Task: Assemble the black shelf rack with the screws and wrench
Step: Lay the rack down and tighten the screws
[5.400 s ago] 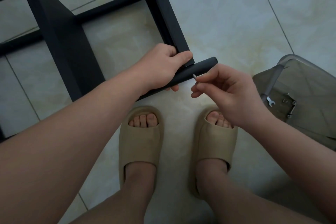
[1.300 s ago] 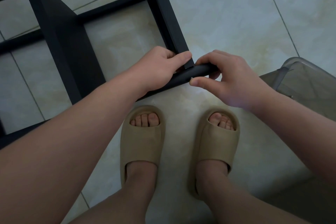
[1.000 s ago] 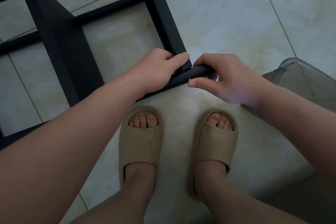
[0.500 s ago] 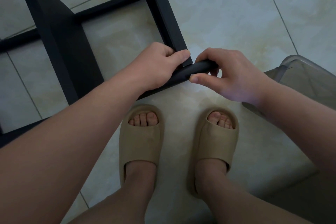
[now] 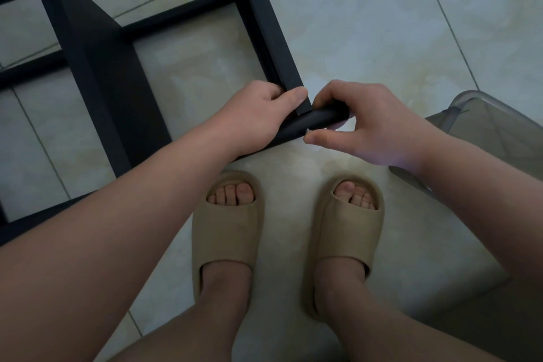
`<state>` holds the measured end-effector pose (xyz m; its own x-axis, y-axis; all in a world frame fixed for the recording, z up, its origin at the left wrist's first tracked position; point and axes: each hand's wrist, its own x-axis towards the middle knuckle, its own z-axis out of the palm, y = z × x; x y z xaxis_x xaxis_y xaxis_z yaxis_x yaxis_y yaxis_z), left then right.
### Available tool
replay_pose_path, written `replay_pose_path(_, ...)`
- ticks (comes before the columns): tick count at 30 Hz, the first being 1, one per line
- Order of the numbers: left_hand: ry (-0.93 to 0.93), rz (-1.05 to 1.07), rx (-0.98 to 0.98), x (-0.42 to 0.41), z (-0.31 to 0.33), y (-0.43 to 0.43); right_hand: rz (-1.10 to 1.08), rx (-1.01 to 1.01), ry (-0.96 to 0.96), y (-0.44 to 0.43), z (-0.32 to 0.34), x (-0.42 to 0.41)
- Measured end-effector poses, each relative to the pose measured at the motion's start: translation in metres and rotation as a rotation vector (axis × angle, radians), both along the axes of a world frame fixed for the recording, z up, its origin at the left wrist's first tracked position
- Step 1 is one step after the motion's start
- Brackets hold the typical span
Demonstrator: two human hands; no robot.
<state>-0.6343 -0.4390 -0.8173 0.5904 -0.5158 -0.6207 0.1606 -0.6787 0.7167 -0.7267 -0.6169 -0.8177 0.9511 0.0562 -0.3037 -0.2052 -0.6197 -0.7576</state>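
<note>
Black shelf rack (image 5: 97, 73) is seen lying on the pale tiled floor (image 5: 367, 23). It fills the upper left of the view, and part of its near rail is hidden by the left forearm (image 5: 117, 229).

At the rack's near right corner, a flat upright (image 5: 264, 26) meets a round bar (image 5: 318, 119). The left hand (image 5: 255, 117) is closed round the bar there, with its thumb laid across the foot of the upright. Just beside it, the right hand (image 5: 376, 129) is curled over the free end of the same bar, fingers over the top and thumb below. A small silvery screw (image 5: 308, 130) is glimpsed at the thumb tip, against the bar's near side. How far it is seated cannot be told.

Below the hands, two feet are planted on the tiles in a tan left sandal (image 5: 226, 232) and right sandal (image 5: 346, 232), apart from the rack.

At the right edge, a translucent grey plastic container (image 5: 493, 132) is set on the floor. Its near side is covered by the right forearm (image 5: 484, 185).
</note>
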Motion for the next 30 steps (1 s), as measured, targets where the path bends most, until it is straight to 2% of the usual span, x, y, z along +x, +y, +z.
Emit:
replay_pose_path(7,0.0,0.062,-0.055,-0.001,0.0,-0.001,0.032,-0.02,-0.017,0.0,0.0,0.001)
replay_pose_path(19,-0.014,0.092,-0.029,-0.001,0.003,-0.002,0.014,0.012,-0.061,0.0,-0.006,-0.006)
replay_pose_path(24,-0.018,0.106,-0.026,0.0,0.0,-0.001,-0.001,-0.1,-0.251,0.009,-0.008,-0.019)
replay_pose_path(30,-0.014,0.115,-0.026,0.001,-0.003,-0.001,-0.011,-0.052,-0.377,0.021,-0.011,-0.027)
